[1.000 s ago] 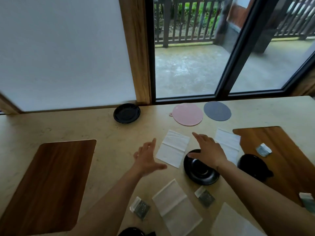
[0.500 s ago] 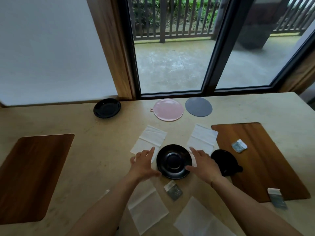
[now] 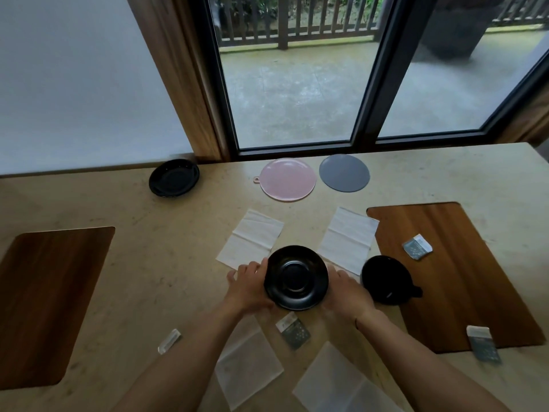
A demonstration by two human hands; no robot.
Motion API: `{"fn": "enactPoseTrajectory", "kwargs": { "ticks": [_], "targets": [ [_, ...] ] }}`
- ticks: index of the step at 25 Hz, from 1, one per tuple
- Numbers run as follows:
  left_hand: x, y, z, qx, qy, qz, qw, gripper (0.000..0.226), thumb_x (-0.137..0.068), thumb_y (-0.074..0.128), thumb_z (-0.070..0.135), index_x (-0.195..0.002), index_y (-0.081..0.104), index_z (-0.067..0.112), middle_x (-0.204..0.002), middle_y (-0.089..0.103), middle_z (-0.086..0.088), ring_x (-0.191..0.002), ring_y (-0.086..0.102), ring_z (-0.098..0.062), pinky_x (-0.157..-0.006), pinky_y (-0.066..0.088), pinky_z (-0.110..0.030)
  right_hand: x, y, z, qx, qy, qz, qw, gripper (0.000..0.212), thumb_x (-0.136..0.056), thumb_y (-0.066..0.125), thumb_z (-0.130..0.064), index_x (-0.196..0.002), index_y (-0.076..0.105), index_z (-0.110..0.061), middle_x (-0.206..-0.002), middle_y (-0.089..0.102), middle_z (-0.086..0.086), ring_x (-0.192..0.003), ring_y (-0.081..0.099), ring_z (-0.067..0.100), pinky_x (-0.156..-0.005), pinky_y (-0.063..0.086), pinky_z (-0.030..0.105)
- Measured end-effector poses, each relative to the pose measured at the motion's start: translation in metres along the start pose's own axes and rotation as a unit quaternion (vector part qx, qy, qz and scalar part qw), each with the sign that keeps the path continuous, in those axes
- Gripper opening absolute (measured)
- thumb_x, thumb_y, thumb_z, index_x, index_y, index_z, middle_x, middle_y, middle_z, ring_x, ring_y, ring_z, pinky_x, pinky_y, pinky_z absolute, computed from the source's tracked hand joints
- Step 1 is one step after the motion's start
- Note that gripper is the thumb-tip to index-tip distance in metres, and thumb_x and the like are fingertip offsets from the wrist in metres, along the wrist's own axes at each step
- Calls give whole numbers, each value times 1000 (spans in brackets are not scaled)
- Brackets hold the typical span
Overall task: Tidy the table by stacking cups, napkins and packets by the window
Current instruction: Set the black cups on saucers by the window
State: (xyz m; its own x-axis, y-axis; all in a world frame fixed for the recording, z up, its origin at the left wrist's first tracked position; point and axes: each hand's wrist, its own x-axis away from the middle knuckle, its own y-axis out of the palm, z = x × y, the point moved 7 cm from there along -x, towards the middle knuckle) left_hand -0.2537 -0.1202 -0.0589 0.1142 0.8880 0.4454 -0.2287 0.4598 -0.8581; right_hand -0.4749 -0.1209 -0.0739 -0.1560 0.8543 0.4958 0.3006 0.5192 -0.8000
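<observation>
Beige stone-look tabletop (image 3: pixel 124 203), speckled. Two dark wooden placemats on it: left placemat (image 3: pixel 44 304) near the left edge, right placemat (image 3: pixel 457 281) at the right side. Near the window (image 3: pixel 297 84), two flat round mats lying side by side, just apart: pink mat (image 3: pixel 287 179) with a small tab at its left edge, grey mat (image 3: pixel 344 173) to its right. Wooden post (image 3: pixel 181 75) rising left of the dark window frame, white wall (image 3: pixel 77 78) further left. Beyond the glass, wet paving and a wooden railing (image 3: pixel 297 25).
</observation>
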Motion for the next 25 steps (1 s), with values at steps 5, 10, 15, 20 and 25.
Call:
{"fn": "enactPoseTrajectory", "kwargs": {
  "ticks": [5, 10, 15, 20, 25],
  "targets": [
    [-5, 1, 0, -7, 10, 0, 1000, 105, -69, 71, 52, -150, 12, 21, -136, 40, -7, -127, 35, -31, -107, 25, -52, -11, 4, -2, -52, -21, 19, 998, 85, -68, 63, -53, -141, 21, -44, -125, 56, -5, -107, 61, 23, -77, 56, 45],
    [-5, 1, 5, 0, 20, 0, 1000, 103, -72, 70, 50, -150, 9, 20, -136, 37, -9, -130, 29, -31, -109, 22, -50, -18, 7, -4, -70, -32, 30, 997, 95, -53, 71, -60, -135, 25, -50, -115, 57, -15, -102, 62, 13, -77, 58, 41],
    [-4, 0, 4, 7, 27, 2, 1000, 103, -73, 70, 51, -150, 8, 20, -137, 35, -9, -131, 27, -32, -110, 21, -51, -25, 13, -2, -67, -40, 31, 996, 102, -44, 77, -57, -133, 29, -50, -118, 54, -19, -108, 59, 10, -80, 57, 40],
    [-4, -12, -12, 17, 30, 6, 999, 108, -70, 73, 49, -150, 6, 21, -137, 33, -9, -130, 27, -32, -110, 22, -52, -22, -7, -30, -85, -89, 36, 992, 99, -46, 86, -47, -131, 35, -47, -125, 55, -16, -115, 56, 10, -91, 53, 43],
    [-15, -39, -44, 29, 13, 24, 999, 107, -71, 72, 47, -152, 6, 21, -141, 33, -8, -133, 27, -32, -109, 21, -54, -29, -26, -75, -82, -84, 45, 992, 88, -53, 78, -50, -130, 39, -33, -127, 57, -6, -113, 58, 20, -91, 53, 47]
  ]
}}
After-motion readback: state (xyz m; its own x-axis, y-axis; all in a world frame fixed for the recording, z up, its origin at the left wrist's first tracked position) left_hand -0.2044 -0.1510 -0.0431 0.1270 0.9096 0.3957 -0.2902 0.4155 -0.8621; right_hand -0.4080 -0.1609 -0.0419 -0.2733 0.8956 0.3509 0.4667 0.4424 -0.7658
